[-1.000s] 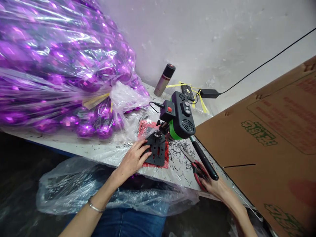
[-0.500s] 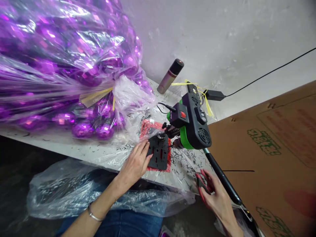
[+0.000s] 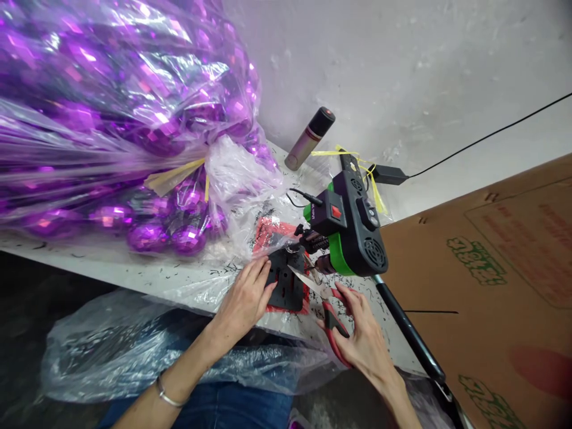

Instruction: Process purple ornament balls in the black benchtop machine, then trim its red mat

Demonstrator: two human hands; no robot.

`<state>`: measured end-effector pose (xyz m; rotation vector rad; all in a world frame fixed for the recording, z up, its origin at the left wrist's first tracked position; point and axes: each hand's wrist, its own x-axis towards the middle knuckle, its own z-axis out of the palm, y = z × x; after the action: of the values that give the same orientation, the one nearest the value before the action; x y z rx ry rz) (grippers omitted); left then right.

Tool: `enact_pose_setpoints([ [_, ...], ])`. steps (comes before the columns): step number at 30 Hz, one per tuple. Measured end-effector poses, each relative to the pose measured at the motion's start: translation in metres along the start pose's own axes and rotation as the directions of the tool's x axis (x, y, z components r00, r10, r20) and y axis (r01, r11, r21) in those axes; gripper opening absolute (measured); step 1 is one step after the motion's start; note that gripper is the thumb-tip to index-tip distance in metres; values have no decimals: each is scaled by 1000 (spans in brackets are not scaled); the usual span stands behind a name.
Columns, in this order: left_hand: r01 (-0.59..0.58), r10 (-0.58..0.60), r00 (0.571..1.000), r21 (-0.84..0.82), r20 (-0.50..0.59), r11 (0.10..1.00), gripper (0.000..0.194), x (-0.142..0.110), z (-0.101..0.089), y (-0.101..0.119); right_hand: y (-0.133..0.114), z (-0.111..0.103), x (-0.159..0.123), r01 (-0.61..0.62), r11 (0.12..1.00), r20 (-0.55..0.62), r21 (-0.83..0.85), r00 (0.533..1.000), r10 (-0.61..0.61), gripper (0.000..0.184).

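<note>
In my right hand (image 3: 364, 342) is a pair of scissors (image 3: 333, 325) with red and black handles, gripped at the handles. Its blades are parted and point left, their tips over a black slotted plate (image 3: 283, 292). My left hand (image 3: 243, 292) lies flat with its fingertips on the left edge of that plate and the thumb apart. Just above stands a small black and green bench drill (image 3: 357, 223) with a red switch; its lower end hangs close to the plate's right side. Red material (image 3: 268, 229) shows under the plate.
A big clear bag of shiny purple faceted balls (image 3: 134, 119) fills the left of the table (image 3: 134, 268). Behind stands a spray can (image 3: 310, 138). A cardboard box (image 3: 447, 256) borders the right side, beside a black lever handle (image 3: 411, 330). Dark shavings litter the tabletop.
My right hand has brought the scissors up and left from the table's front right edge to the plate. The left hand has stayed on the plate.
</note>
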<state>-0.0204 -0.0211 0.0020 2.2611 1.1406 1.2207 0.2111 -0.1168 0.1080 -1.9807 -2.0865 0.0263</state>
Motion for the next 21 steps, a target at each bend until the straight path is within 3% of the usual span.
enact_pose_setpoints([
  [6,17,-17,1000,-45,2,999,43,0,1,0,-2,3,10,-17,998,-19,59,1000,19,62],
  [21,6,-6,1000,-10,4,1000,40,0,1,-1,2,10,9,25,1000,-39,-10,999,-25,69],
])
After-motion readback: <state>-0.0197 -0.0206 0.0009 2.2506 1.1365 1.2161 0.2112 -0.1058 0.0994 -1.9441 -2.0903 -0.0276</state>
